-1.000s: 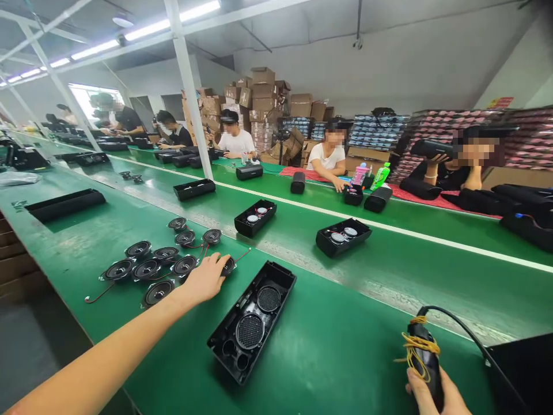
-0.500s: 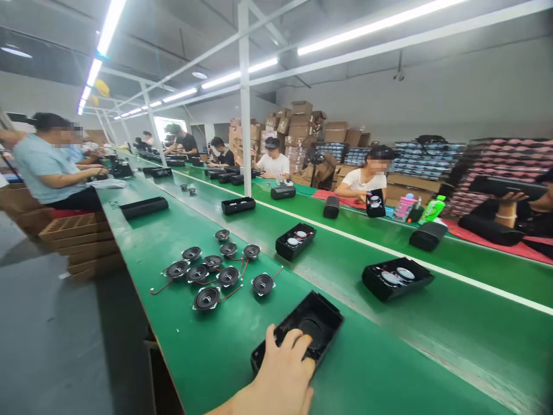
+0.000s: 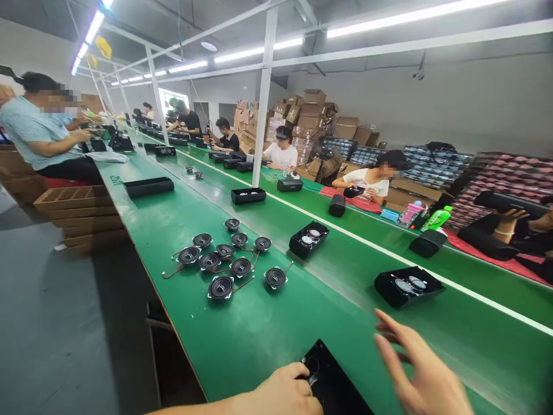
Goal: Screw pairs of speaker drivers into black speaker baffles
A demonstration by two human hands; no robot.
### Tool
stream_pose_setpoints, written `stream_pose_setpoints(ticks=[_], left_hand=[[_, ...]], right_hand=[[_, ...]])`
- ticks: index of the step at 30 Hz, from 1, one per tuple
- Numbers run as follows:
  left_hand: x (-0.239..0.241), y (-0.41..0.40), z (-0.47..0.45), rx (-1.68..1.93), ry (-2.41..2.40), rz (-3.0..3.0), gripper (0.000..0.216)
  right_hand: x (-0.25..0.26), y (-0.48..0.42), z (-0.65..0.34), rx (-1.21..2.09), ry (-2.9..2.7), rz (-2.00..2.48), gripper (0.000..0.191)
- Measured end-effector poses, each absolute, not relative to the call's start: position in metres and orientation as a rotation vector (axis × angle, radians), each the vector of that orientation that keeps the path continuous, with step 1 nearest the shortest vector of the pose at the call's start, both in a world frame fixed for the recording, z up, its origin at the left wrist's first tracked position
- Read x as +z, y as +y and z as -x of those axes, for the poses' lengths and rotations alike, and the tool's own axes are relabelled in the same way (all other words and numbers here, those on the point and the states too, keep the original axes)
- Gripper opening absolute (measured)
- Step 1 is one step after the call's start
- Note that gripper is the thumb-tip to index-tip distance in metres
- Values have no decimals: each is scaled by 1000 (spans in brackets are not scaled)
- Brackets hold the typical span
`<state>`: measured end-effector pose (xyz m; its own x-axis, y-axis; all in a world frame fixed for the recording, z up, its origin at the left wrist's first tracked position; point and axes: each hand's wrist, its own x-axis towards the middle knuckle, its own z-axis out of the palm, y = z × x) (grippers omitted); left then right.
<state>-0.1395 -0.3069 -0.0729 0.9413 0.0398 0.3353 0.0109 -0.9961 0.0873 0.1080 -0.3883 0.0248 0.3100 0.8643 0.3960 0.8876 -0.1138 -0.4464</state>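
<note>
A black speaker housing [image 3: 334, 383] lies at the near edge of the green bench, partly cut off by the bottom of the view. My left hand [image 3: 285, 393] holds it at its left side, fingers curled over the rim and inward. To the right, my right hand [image 3: 425, 372] hovers over the bench with its fingers apart, holding nothing and slightly blurred. Several round speaker drivers [image 3: 221, 287] with red wires lie in a group beyond my left hand. Another housing [image 3: 408, 286], with two drivers in it, sits on the belt past my right hand.
More housings [image 3: 309, 238] sit along the green conveyor belt [image 3: 345, 275]. A long black casing [image 3: 149, 187] lies on the bench farther left. Co-workers [image 3: 367, 180] sit across the belt; another person [image 3: 41, 129] sits at far left. A white post [image 3: 264, 98] rises beyond the belt.
The housing under my left hand has moved nearer and to the right, and its angle has changed. My right hand has come into view. The camera view has shifted slightly.
</note>
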Motion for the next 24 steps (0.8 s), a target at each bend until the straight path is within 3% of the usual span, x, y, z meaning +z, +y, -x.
stream_pose_setpoints(ticks=[4, 6, 9, 11, 15, 17, 21, 24], left_hand=[[-65, -303, 161, 736, 176, -2912, 11], [-53, -293, 195, 854, 420, -2838, 17], [-41, -268, 257, 938, 1054, -2656, 41], [-41, -246, 289, 913, 1382, -2532, 54], [-58, -210, 311, 805, 1601, -2361, 67], [-65, -200, 311, 778, 1580, -2293, 61], [-57, -204, 317, 769, 1500, -2136, 39], [-35, -218, 320, 712, 1398, -2023, 39]], right_hand=[[35, -288, -19, -30, -2191, 1924, 44], [33, -250, 13, -42, -2418, 1879, 53], [25, -211, 39, -38, -2685, 1791, 60], [20, -195, 46, -23, -2760, 1779, 54], [13, -174, 45, 69, -2748, 1781, 30], [12, -170, 36, 153, -2672, 1777, 26], [16, -182, -7, 391, -2358, 1733, 42], [22, -210, -52, 573, -2044, 1667, 52]])
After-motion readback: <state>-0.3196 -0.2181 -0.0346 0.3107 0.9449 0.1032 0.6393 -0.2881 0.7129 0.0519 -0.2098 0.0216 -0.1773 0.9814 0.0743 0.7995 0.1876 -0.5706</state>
